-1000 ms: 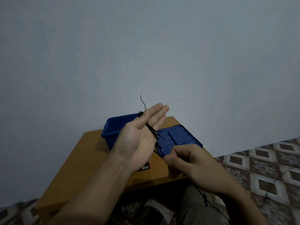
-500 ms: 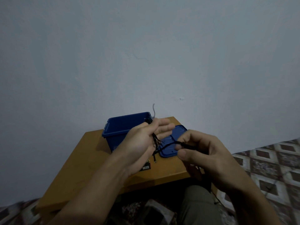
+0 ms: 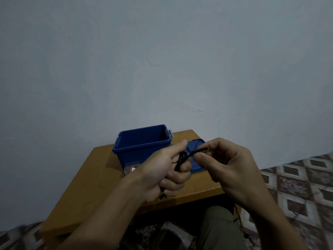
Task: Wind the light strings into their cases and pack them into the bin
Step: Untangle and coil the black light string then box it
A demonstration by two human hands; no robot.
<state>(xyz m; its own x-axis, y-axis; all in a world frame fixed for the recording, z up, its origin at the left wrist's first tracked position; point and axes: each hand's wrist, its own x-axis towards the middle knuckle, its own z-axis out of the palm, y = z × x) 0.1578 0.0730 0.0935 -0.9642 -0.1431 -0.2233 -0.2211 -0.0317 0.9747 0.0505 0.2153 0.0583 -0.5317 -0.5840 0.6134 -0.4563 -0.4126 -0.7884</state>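
I see my left hand (image 3: 162, 170) curled round a small bundle of thin black light string (image 3: 182, 157), thumb laid along the top. Just to the right of that grip, my right hand (image 3: 228, 170) pinches the free run of the same string between thumb and forefinger, the short span between the two grips looking taut. I judge the string light, limp and quick to snag on itself; hold it on the cord, close to the bundle, not on the small lamps, which look fragile. The slack drops below my right wrist towards the patterned tile floor (image 3: 297, 181) and may catch on my knee. Directly beneath the grip lies a flat blue plastic lid (image 3: 197, 167). Beyond and left of the grip stands the open blue plastic bin (image 3: 142, 141) on a tan wooden table (image 3: 93, 177); a small pale item (image 3: 131, 168), possibly a case, sits at its base, too unclear to identify.
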